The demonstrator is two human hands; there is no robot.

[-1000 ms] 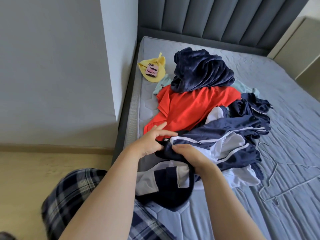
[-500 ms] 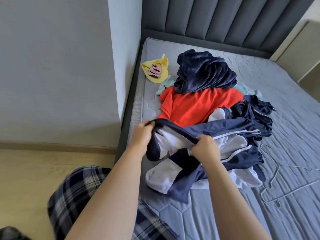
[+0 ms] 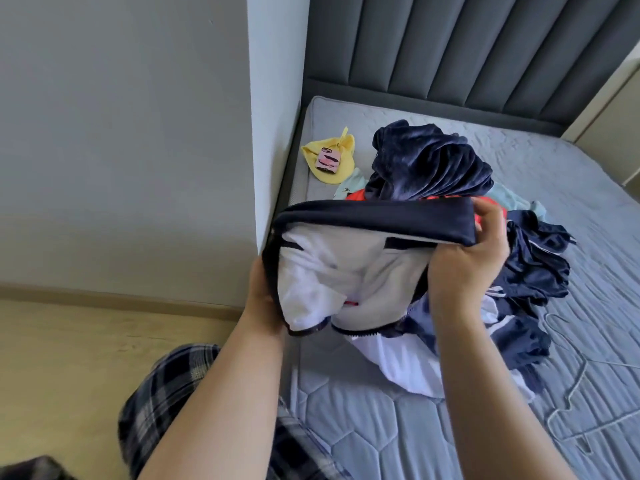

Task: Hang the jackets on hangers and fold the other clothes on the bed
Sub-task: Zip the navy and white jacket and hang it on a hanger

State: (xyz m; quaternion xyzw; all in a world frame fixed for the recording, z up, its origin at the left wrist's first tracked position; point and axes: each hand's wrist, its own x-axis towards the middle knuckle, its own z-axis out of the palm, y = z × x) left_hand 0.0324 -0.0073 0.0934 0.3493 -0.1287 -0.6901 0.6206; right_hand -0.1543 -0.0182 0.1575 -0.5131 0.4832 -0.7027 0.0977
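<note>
The navy-and-white jacket (image 3: 346,271) is held raised over the near edge of the bed (image 3: 363,427), its collar band running left to right. The left hand (image 3: 265,299) grips the collar's left end and the right hand (image 3: 467,261) its right end. The wire hangers (image 3: 581,370) lie on the bed to the right, nearer the right hand.

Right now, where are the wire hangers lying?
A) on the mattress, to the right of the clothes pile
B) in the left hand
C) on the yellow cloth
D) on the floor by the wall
A: the wire hangers lie on the grey mattress to the right of the clothes pile, while the left hand and right hand grip the navy and white jacket.
</note>
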